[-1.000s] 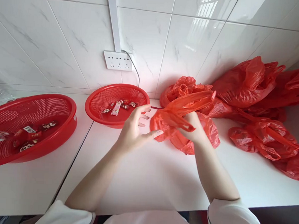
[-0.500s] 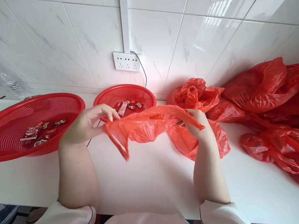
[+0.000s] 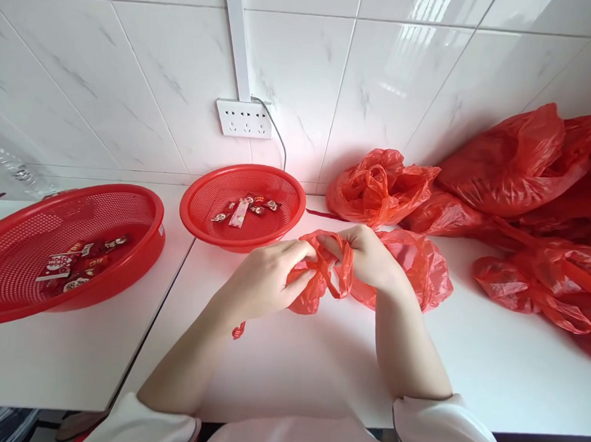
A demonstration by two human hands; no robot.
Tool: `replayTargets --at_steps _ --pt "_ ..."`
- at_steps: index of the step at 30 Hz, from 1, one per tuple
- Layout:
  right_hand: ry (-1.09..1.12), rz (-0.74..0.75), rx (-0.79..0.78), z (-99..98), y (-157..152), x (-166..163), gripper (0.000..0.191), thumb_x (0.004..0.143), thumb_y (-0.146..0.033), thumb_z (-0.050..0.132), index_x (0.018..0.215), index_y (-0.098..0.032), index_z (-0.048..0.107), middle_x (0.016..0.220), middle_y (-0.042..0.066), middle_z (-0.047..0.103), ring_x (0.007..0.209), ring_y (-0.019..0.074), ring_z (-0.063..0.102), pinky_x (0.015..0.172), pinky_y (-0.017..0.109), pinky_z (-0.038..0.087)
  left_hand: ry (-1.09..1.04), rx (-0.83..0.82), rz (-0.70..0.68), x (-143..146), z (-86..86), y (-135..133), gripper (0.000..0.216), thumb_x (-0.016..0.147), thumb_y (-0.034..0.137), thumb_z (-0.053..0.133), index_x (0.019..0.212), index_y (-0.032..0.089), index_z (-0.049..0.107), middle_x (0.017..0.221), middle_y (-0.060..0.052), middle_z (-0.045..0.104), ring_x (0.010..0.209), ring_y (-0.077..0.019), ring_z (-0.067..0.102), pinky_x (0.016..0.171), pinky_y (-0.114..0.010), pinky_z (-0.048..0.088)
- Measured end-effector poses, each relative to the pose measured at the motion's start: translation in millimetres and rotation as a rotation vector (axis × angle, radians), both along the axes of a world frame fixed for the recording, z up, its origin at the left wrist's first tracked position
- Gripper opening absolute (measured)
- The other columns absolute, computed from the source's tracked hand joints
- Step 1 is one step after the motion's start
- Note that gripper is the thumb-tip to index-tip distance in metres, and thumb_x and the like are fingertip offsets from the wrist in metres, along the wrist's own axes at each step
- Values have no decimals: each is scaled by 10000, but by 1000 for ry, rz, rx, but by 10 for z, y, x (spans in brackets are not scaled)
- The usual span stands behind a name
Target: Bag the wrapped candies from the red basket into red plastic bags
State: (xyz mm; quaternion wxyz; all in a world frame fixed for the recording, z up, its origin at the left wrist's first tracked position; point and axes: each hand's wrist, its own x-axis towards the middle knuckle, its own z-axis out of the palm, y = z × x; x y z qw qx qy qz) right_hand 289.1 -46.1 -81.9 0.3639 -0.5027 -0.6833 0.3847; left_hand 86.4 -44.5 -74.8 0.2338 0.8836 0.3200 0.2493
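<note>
The person's left hand [image 3: 264,279] and right hand [image 3: 373,259] are close together, and both pinch a thin red bag [image 3: 306,300] above the white table [image 3: 286,374]. The bag is right between them, at the fingertips, so neither hand is clearly nearer. It is all scrunched up, so its long way is hard to tell. Another red bag [image 3: 423,265] sits just behind the right hand, and the small red basket [image 3: 190,208] is past the left hand.

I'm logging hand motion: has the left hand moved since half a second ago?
Yes: the left hand moved right, from left of the wall socket panel to right of it.
</note>
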Motion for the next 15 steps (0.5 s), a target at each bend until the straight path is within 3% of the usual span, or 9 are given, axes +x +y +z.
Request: replayTargets --at_steps 5,9,12,15 --pt "35 109 -3 13 -20 -21 393 855 -387 559 543 -151 527 549 -21 527 520 90 435 504 232 345 52 -104 74 88 -182 148 188 915 156 362 904 207 543 813 -15 630 683 -153 580 574 -258 392" --pt "121 116 -34 48 -36 -50 469 883 -520 533 606 -151 617 635 26 652 587 135 572 591 253 452 264 -325 68 112 -352 281 234 878 189 389 1024 230 566 819 -30 666 679 -190 622 557 -267 400" --pt "101 -125 -14 72 -31 94 529 889 -578 495 585 -160 606 595 40 642 586 153 596 593 264 473 591 -472 135 62 -471 367 383 793 209 515 1174 237 553 794 -48 692 631 -224 644 553 -293 417" --pt "-3 -496 15 69 -21 412 513 894 -567 477 634 -159 646 625 71 671 622 185 643 633 299 512 753 -462 268 -16 -526 431 496 712 213 604 1203 179 547 739 -84 694 625 -265 662 586 -329 441"
